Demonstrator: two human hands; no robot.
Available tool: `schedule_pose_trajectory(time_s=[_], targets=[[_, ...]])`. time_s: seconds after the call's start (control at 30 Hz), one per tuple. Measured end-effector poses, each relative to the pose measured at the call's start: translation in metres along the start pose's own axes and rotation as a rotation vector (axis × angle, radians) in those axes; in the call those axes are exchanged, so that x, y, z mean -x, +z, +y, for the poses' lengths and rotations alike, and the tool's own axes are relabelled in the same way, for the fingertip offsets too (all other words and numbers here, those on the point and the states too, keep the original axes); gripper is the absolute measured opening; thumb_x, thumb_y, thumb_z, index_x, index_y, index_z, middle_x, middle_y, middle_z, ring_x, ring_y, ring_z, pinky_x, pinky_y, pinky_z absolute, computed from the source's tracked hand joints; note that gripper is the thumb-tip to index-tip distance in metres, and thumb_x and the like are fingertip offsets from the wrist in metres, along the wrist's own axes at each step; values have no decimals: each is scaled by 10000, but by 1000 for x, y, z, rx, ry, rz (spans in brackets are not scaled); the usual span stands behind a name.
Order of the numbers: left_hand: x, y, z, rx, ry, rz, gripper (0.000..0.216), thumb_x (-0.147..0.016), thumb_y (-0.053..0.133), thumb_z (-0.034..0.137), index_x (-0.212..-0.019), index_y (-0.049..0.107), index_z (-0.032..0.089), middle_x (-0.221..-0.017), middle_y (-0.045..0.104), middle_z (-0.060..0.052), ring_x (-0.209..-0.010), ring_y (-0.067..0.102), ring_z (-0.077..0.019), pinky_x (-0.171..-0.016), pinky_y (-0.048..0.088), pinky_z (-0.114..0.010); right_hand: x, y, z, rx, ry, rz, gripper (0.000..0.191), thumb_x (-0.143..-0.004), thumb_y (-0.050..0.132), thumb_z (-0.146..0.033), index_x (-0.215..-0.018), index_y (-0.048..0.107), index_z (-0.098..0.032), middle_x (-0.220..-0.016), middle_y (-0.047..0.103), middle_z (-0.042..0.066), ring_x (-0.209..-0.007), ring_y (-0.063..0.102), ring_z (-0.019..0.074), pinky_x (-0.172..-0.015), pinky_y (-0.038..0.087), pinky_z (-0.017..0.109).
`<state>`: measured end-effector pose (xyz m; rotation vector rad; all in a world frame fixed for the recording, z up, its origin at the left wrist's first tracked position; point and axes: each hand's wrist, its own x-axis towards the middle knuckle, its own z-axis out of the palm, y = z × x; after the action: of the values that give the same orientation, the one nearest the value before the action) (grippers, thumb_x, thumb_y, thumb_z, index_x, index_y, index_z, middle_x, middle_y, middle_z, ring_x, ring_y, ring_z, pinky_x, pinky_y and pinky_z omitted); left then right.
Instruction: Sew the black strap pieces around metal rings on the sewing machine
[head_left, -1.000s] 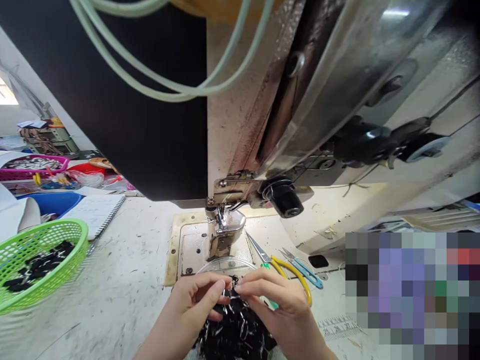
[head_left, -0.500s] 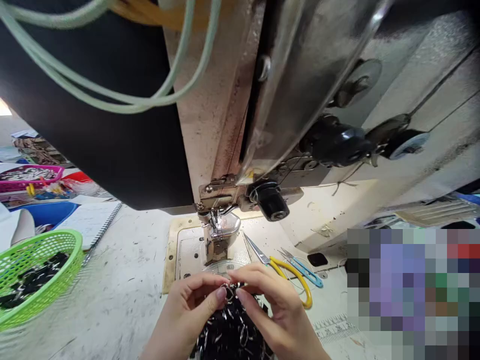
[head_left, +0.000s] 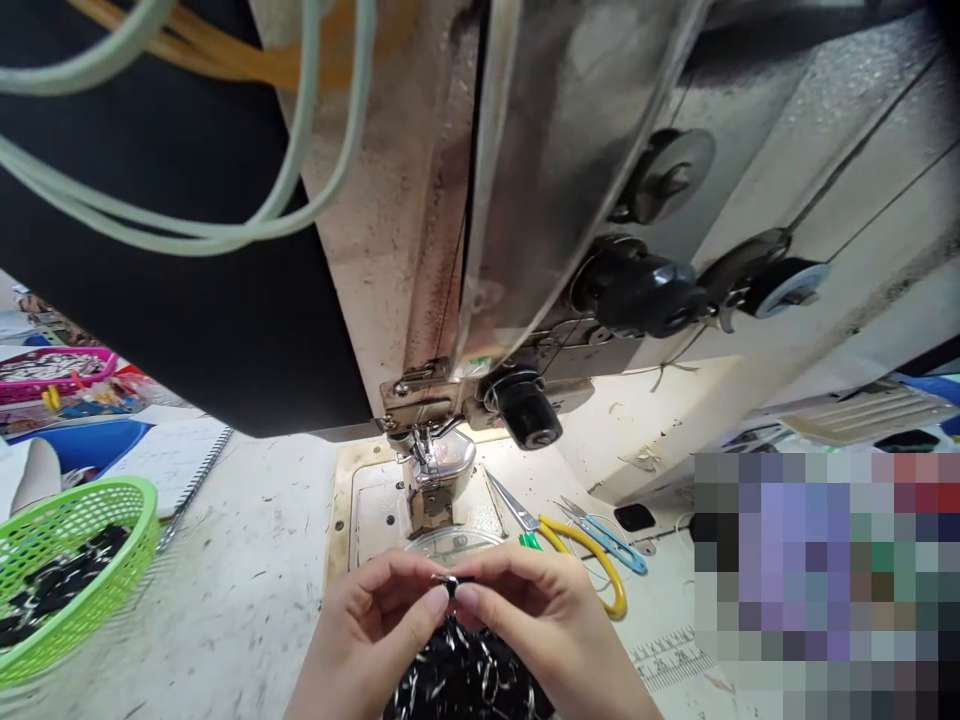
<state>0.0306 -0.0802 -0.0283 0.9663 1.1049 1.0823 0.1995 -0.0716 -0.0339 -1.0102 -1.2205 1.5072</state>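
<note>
"Piece [head_left: 451, 583], where?"
"Six o'clock in the view, fingertips of left hand [head_left: 375, 620] and right hand [head_left: 544, 620] clamped on it."
"Nearby?"
"Black pile [head_left: 465, 675] at six o'clock from it, scissors [head_left: 538, 522] at two, basket [head_left: 97, 592] at nine."

At the lower right of the frame, a flat, pale, straight-edged ruler [head_left: 673, 660] with fine dark graduation marks carries printed numbers, of which 25 and 26 can be made out; its other figures are blurred. At the left of the frame, a spiral-bound white paper notebook [head_left: 166, 452] bears handwriting too faint to read
</note>
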Motion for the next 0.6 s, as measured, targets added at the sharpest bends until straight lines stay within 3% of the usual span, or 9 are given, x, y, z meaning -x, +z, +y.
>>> schedule_pose_trajectory(time_s=[0.2, 0.6], targets=[[0, 0, 2, -38, 47, 60, 153, -695, 857, 344, -747, 811, 207, -706, 789, -47, -677, 724, -200, -685, 581, -259, -3, -1, 0, -147, 51, -33, 184, -736, 868, -335, -848, 801, -205, -730, 767, 17, -681, 686, 117, -662, 547, 173], [0, -13, -1, -146, 77, -40, 145, -792, 788, 344, -803, 792, 199, -796, 792, -57, -781, 742, -220, -728, 586, -266, -6, 4, -6, -130, 119, -28, 276, -643, 918, -391, -727, 791, -160, -614, 725, 16, -576, 641, 103, -572, 523, 165]])
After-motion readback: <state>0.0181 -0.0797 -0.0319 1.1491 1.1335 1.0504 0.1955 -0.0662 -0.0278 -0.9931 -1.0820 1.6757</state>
